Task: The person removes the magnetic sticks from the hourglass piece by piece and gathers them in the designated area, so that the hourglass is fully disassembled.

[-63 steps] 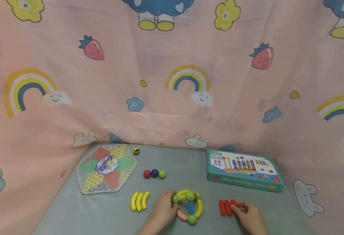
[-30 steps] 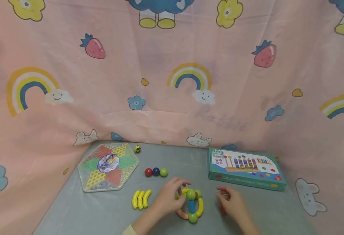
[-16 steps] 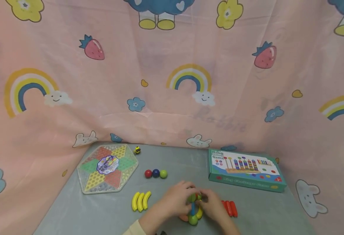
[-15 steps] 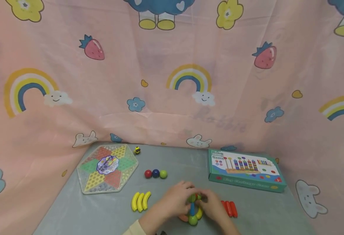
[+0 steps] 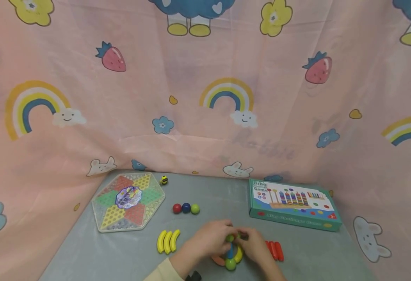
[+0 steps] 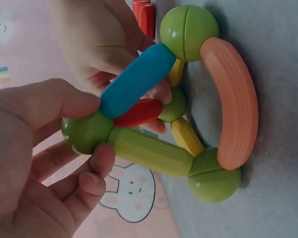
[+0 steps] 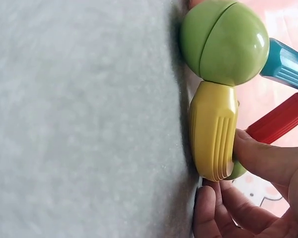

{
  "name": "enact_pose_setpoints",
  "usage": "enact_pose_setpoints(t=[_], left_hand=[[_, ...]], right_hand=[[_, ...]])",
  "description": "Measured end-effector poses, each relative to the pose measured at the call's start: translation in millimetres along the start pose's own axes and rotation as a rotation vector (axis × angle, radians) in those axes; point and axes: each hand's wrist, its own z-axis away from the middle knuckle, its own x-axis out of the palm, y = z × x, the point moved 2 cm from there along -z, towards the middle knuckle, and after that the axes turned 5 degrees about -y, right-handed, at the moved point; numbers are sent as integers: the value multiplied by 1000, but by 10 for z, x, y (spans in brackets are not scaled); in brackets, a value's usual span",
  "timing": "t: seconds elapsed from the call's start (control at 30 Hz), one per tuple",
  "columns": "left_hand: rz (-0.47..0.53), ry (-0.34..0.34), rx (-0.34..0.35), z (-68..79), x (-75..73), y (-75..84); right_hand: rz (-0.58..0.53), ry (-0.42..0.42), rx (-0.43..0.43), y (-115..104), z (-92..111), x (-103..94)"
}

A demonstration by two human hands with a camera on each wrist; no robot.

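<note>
A frame of magnetic sticks and balls stands on the table between both hands. My left hand (image 5: 212, 239) pinches its raised green ball (image 6: 87, 133) between thumb and fingers. From that ball run a blue stick (image 6: 138, 79), a yellow-green stick (image 6: 151, 151) and a red stick (image 6: 138, 113). Low down are an orange curved stick (image 6: 237, 101), a yellow curved stick (image 7: 213, 131) and more green balls (image 7: 226, 42). My right hand (image 5: 256, 246) grips the far low green ball (image 6: 173, 105), where red and yellow sticks meet; fingers partly hide it.
Red sticks (image 5: 273, 250) lie right of my right hand, yellow curved sticks (image 5: 168, 242) to the left. Red, blue and green balls (image 5: 185, 208) sit behind. A hexagonal board (image 5: 115, 212), a small bee figure (image 5: 164, 180) and a game box (image 5: 294, 220) stand farther back.
My right hand has left the red sticks and moved left onto the frame. My left hand has shifted rightward to the raised ball. Over the last half second both hands stay nearly in place.
</note>
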Motion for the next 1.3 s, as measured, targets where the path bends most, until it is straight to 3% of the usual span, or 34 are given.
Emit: enact_pose_setpoints(t=[0.47,0.87,1.1,1.3], left_hand=[[68,-8,-22,-86,34,0],[186,60,-45,-68,-8,0],[321,141,-18,6,-196,-57],[321,199,-27,58,-330,-211]], right_hand=[[-14,3,-42,-32,26,-9],[-19,22,-46,-39,27,-16],[-24,18,-85,-41,35,-23],[-13,0,-51,-40,25,-2]])
